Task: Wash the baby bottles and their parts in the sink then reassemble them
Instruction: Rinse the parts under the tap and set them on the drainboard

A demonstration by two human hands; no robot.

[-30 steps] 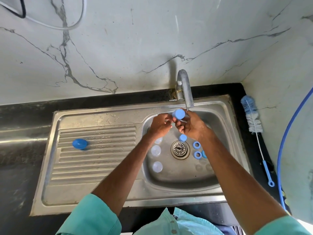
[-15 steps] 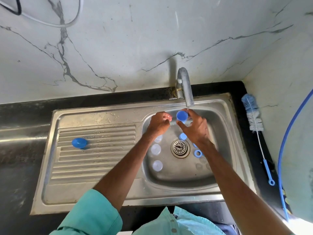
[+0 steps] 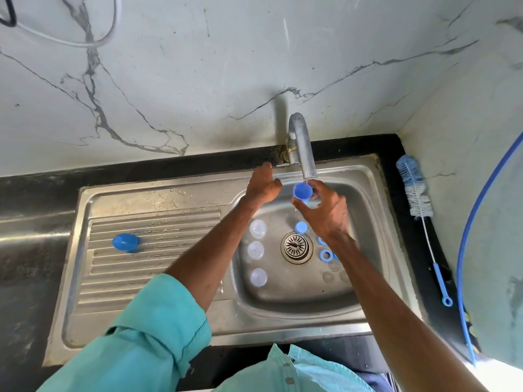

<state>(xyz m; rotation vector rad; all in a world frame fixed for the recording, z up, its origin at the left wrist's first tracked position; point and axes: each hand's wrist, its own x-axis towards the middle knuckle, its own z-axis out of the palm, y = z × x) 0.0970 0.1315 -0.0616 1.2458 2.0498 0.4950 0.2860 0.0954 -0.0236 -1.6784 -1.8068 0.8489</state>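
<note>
A blue lid (image 3: 124,242) lies on the ribbed drainboard at the left end of the steel sink (image 3: 283,322), well apart from the work. The left hand (image 3: 263,185), fingers loosely extended and holding nothing, reaches to the sink's back edge, a fingertip at or just short of the tap lever (image 3: 280,165); contact cannot be told. Just to its right, the right hand (image 3: 325,213) pinches a blue cap (image 3: 302,191) in its fingers directly beneath the spout of the tap (image 3: 304,154), open mouth turned up to what looks like a thin stream. In the basin below, three clear bottles (image 3: 256,249) sit in a row left of the drain (image 3: 296,246). A second blue cap (image 3: 300,228), blue rings (image 3: 325,255) and clear teats (image 3: 334,266) lie around it, apparently awaiting rinsing. A bottle brush (image 3: 414,190) rests on the dark worktop (image 3: 390,148) along the sink's right edge. The lever lies nearer the left hand, so adjusting the water looks like its job.
</note>
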